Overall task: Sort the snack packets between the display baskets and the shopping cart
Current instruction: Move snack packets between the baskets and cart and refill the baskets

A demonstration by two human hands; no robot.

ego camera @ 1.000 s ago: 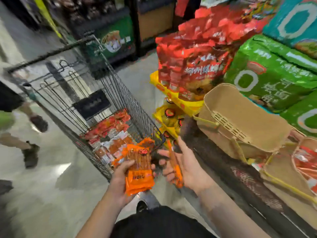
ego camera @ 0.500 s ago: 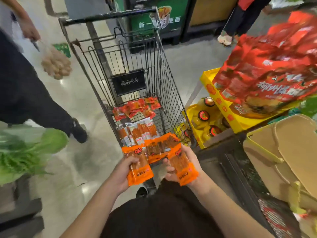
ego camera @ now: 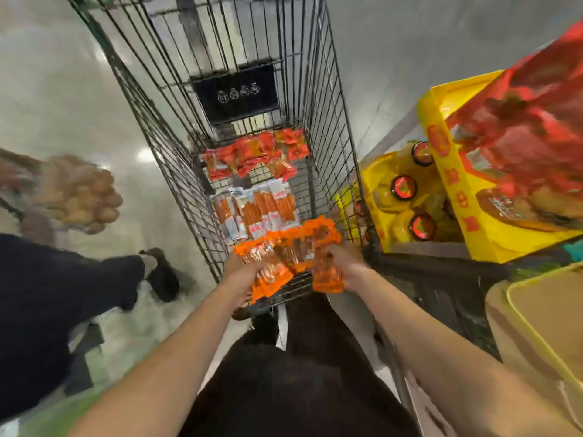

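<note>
Two hands now hold orange packets over the near end of the shopping cart (ego camera: 176, 146). Half a second ago both were lower, in front of the body; now they have moved forward to the cart's near rim. The left hand (ego camera: 244, 274), at about 6 o'clock, grips one orange packet (ego camera: 271, 275). The right hand (ego camera: 345, 258), at 3 o'clock from the left, is closed on a second orange packet (ego camera: 328, 274). More orange packets (ego camera: 303, 238) lie inside, touching them. Toward 12 o'clock lie the white packets (ego camera: 255, 209) and then the red packets (ego camera: 255, 154). I judge both packets are about to join the orange group. A display basket (ego camera: 536, 326) waits at 4 o'clock.
</note>
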